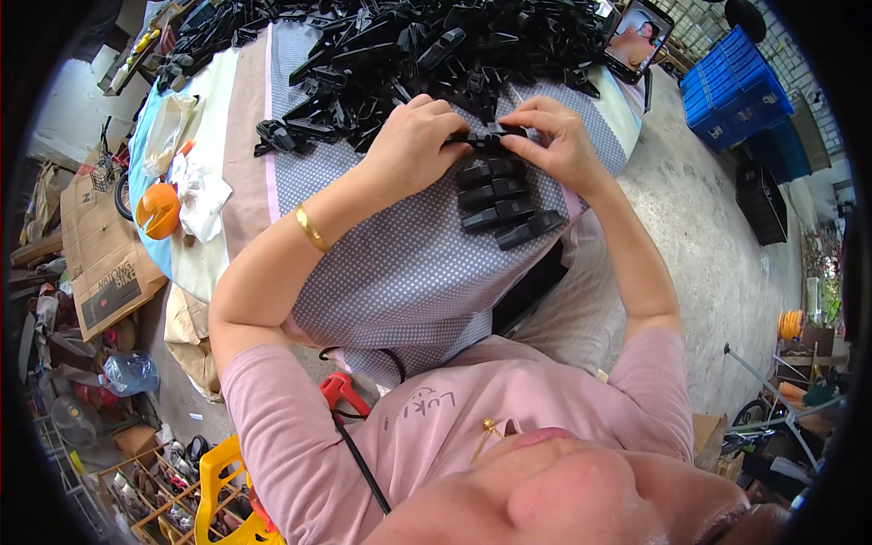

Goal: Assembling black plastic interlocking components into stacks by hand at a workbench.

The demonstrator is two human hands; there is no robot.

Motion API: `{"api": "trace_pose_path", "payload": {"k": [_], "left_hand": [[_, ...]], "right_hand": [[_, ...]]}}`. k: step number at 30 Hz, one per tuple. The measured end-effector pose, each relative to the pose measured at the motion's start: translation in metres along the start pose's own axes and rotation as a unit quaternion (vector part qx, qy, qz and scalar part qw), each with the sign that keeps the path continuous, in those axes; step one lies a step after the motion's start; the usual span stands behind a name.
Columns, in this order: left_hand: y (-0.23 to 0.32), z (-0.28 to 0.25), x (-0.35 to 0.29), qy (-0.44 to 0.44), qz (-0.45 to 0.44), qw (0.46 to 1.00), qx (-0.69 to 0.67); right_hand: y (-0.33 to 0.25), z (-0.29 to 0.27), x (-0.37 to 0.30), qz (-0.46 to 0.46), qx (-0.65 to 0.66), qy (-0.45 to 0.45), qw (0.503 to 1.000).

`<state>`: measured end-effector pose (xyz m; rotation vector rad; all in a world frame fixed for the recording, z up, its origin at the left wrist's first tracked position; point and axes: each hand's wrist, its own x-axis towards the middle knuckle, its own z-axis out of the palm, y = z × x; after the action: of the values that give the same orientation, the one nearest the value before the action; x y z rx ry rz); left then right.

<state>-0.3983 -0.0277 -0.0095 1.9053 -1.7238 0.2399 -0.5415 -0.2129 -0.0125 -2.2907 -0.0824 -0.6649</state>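
Both my hands hold a small black plastic part above the table, its exact kind hard to make out. My left hand pinches its left end with thumb and fingers. At the other end, my right hand closes thumb and forefinger on it. Just below, toward me, a short row of similar black plastic pieces lies side by side on the dotted grey cloth. Beyond my hands spreads a large heap of loose black plastic parts, its nearest pieces close to my fingers.
A phone stands at the table's far right. On the left side lie an orange round container and white crumpled plastic. Blue crates stand on the floor at right; flattened cardboard leans at left.
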Motion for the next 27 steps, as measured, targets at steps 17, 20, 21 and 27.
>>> {"api": "trace_pose_path", "payload": {"k": [17,20,21,27], "left_hand": [[-0.001,0.004,0.002,0.011,-0.020,0.998,-0.057],[-0.003,-0.005,0.003,-0.036,-0.010,0.998,-0.040],[-0.002,-0.008,0.006,-0.035,-0.007,0.999,-0.036],[-0.043,-0.043,0.027,0.116,-0.048,0.986,0.108]], "right_hand": [[0.005,-0.001,0.015,-0.088,-0.033,-0.075,0.993],[0.006,-0.010,0.028,-0.004,0.061,-0.175,0.983],[0.006,-0.011,0.030,-0.007,0.060,-0.171,0.983],[0.008,0.009,0.040,-0.023,-0.201,-0.027,0.979]]}}
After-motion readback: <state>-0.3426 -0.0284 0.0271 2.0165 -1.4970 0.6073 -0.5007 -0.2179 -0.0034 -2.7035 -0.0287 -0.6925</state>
